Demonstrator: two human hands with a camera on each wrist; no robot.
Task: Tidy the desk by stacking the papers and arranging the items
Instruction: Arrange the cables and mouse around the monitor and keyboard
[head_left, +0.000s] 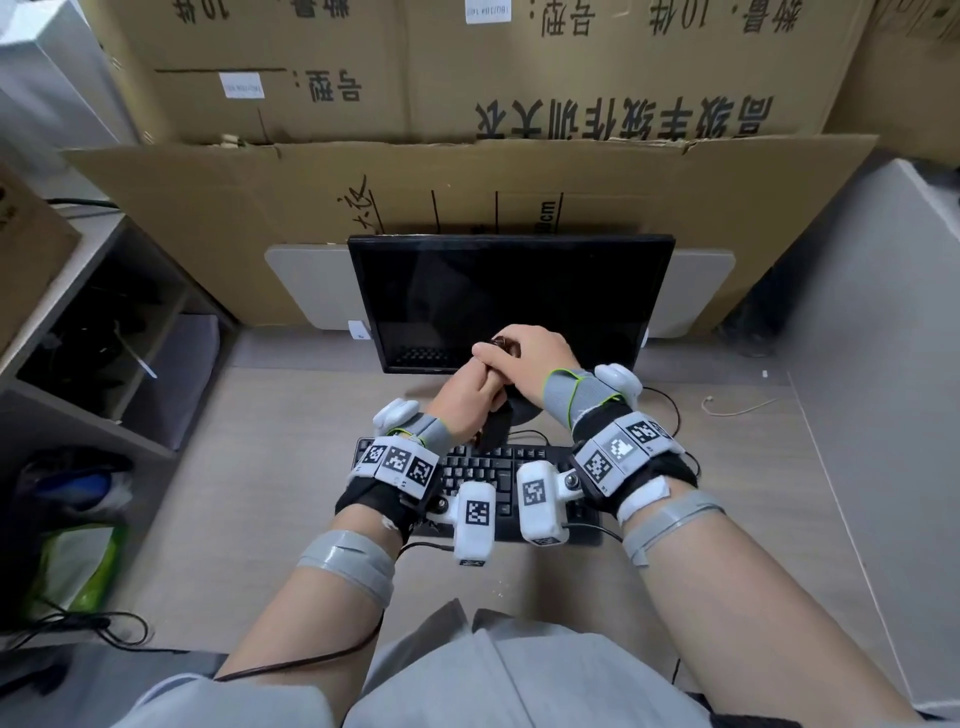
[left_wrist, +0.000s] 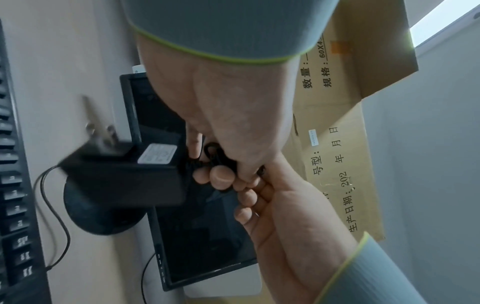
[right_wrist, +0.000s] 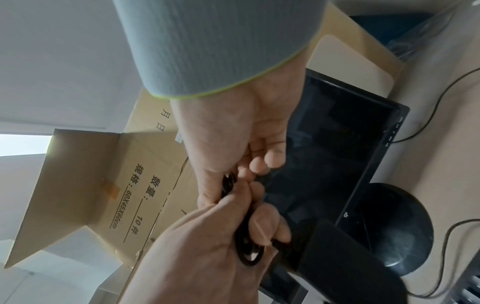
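A black power adapter (head_left: 493, 428) with metal plug prongs (left_wrist: 103, 131) hangs over the keyboard, in front of the monitor. Its thin black cable (left_wrist: 217, 154) is bunched in loops between both hands. My left hand (head_left: 475, 387) grips the coiled cable (right_wrist: 246, 251) just above the adapter (right_wrist: 350, 257). My right hand (head_left: 519, 353) lies over the left one, its fingers (right_wrist: 267, 162) curled round the upper loops. The hands touch each other. No papers show in any view.
A dark monitor (head_left: 509, 296) on a round foot (right_wrist: 394, 226) stands at the desk's back, a black keyboard (head_left: 483, 473) before it. Cardboard boxes (head_left: 467, 104) rise behind. A shelf unit (head_left: 104, 338) stands left, and a loose pale cord (head_left: 737, 408) lies right.
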